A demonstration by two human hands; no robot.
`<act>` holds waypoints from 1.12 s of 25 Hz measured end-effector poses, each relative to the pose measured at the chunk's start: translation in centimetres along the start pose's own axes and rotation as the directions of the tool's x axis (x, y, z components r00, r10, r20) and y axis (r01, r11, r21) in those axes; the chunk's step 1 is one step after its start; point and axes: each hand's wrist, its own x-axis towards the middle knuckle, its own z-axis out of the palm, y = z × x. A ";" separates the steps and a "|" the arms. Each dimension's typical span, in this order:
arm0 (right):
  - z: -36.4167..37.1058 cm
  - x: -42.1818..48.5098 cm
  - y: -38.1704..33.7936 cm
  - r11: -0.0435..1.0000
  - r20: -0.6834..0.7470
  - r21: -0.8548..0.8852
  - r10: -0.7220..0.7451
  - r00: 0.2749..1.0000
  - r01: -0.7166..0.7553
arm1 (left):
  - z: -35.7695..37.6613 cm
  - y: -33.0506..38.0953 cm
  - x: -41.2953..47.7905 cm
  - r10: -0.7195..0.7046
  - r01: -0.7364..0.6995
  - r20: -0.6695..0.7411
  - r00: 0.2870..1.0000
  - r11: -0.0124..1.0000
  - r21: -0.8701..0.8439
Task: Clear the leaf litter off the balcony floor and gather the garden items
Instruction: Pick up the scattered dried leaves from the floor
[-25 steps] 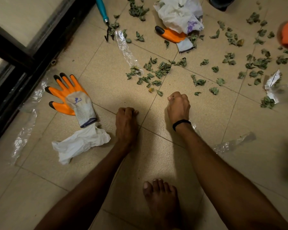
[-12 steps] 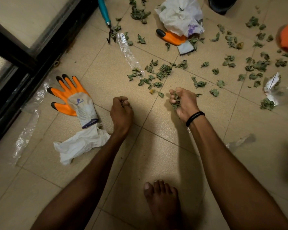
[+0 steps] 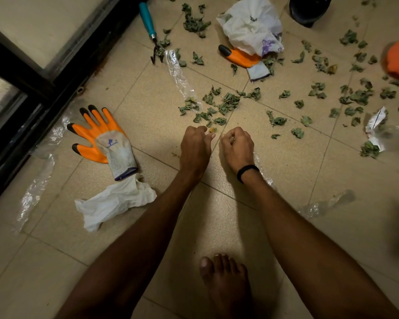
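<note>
The dry leaves [image 3: 219, 104] at 12 o'clock are probably featherlight and crumbly, best scooped in loose bunches. Some bits are pinched in the right hand [image 3: 236, 146]. The left hand [image 3: 195, 148] is fisted, contents can't be told.

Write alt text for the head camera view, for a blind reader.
A person's left hand and right hand, fingers curled, reach over a beige tiled floor toward scattered dried green leaves; the right seems to grip some. An orange and grey work glove and crumpled white paper lie to the left.
</note>
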 end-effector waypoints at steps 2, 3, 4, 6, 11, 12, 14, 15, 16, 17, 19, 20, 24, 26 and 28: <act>-0.3 0.4 -0.2 0.960 -0.003 0.207 0.192 0.981 -0.187 | 0.5 0.2 0.4 -0.027 0.027 0.018 0.999 0.999 0.021; -0.4 0.6 -0.2 0.908 0.021 0.319 0.280 0.960 -0.272 | 0.9 0.1 0.6 -0.047 0.046 0.026 0.999 0.998 0.039; -0.6 0.8 0.0 0.854 0.045 0.409 0.333 0.942 -0.321 | 1.2 0.1 0.8 -0.061 0.060 0.025 0.998 0.997 0.055; -1.1 1.2 -0.2 0.770 0.083 0.528 0.373 0.924 -0.358 | 1.7 0.2 1.0 -0.068 0.067 0.006 0.998 0.994 0.081; -1.5 1.8 -1.7 0.699 0.107 0.622 0.368 0.923 -0.351 | 1.7 0.9 1.3 -0.069 0.069 -0.003 0.998 0.996 0.056; -1.3 1.8 -1.9 0.712 0.106 0.611 0.360 0.927 -0.347 | 1.3 0.8 1.2 -0.102 0.102 -0.023 0.995 0.995 -0.010; -0.8 1.8 -2.1 0.763 0.098 0.561 0.323 0.941 -0.320 | -0.2 0.4 1.1 -0.236 0.218 -0.058 0.970 0.951 -0.219; -0.6 1.7 -2.2 0.802 0.090 0.517 0.297 0.951 -0.300 | -1.1 0.0 1.2 -0.326 0.294 -0.051 0.944 0.903 -0.313; -0.5 1.6 -2.3 0.849 0.078 0.454 0.265 0.961 -0.271 | -2.1 -0.7 1.4 -0.410 0.366 -0.039 0.911 0.850 -0.378; -0.5 1.5 -2.5 0.899 0.065 0.372 0.221 0.973 -0.229 | -3.1 -1.4 1.6 -0.478 0.420 -0.030 0.878 0.798 -0.432; -0.3 0.9 -2.8 0.972 0.064 0.209 0.092 0.994 -0.103 | -4.5 -3.1 2.0 -0.562 0.476 -0.020 0.827 0.718 -0.507; -0.1 0.6 -2.9 0.988 0.079 0.148 0.022 0.997 -0.034 | -5.0 -3.9 2.2 -0.572 0.486 -0.020 0.820 0.714 -0.503; 1.3 -0.7 -2.6 0.986 0.145 -0.006 -0.161 0.976 0.164 | -6.4 -5.7 2.1 -0.459 0.426 -0.019 0.888 0.838 -0.341; 1.8 -0.9 -2.3 0.971 0.165 -0.074 -0.214 0.963 0.228 | -6.3 -6.1 1.2 -0.363 0.359 0.008 0.932 0.916 -0.177; 2.0 -0.8 -2.6 0.961 0.165 -0.112 -0.234 0.958 0.254 | -5.9 -6.4 -0.1 -0.273 0.274 0.033 0.961 0.961 -0.029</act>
